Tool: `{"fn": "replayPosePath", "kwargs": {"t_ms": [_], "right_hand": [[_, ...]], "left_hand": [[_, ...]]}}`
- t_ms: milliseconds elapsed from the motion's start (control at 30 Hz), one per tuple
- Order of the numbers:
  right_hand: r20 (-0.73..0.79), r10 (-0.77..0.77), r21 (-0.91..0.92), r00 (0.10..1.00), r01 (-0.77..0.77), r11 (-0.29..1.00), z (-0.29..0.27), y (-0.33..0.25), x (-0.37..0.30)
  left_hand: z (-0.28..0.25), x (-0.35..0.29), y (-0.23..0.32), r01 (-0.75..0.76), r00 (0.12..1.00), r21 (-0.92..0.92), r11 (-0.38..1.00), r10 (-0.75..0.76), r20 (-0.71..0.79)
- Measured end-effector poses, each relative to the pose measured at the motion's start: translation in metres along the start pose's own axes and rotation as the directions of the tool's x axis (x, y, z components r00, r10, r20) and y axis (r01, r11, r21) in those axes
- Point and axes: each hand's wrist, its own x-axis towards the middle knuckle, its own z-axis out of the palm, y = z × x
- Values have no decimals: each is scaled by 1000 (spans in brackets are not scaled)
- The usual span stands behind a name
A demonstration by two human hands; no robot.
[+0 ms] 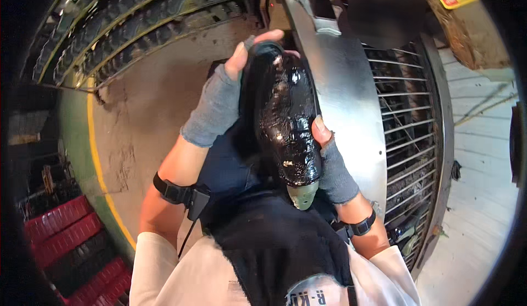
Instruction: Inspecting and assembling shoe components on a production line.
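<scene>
In front of my body I hold a glossy black shoe upper [288, 116] with a wrinkled, crocodile-like surface. It is stretched over a shoe last, whose grey-green end [302, 196] shows at the side nearest me. My left hand [217, 100], in a grey fingerless glove, is closed round the far end, its thumb and fingertips at the rim. Gloved the same way, my right hand [334, 163] grips the right side near the close end, thumb on the edge. The fingers beneath the shoe are hidden.
On my right stands a metal bench [348, 86] with a barred grille [406, 130] beside it. A phone-like dark slab [323, 3] lies on cloth at the bench's far end. Racks of dark shoes or lasts [153, 29] stand far left; red slatted pieces [63, 223] are nearer left.
</scene>
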Motion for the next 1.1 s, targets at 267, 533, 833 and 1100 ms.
{"fn": "replayPosePath", "kwargs": {"t_ms": [267, 533, 833, 1100], "right_hand": [[-12, 89, -48, 996, -90, 995, 8, 4, -7], [-55, 112, -52, 992, -115, 992, 8, 5, -13], [-37, 70, -170, 997, -75, 983, 12, 7, -26], [57, 24, -234, 998, -10, 972, 8, 11, -24]], "left_hand": [[0, -16, 7, 0, 997, 162, 987, -13, 80], [11, -21, 10, 31, 995, 197, 980, -48, 82], [31, -51, 21, -116, 984, 499, 859, 31, 176], [40, -62, 44, 28, 989, 594, 804, -110, 101]]}}
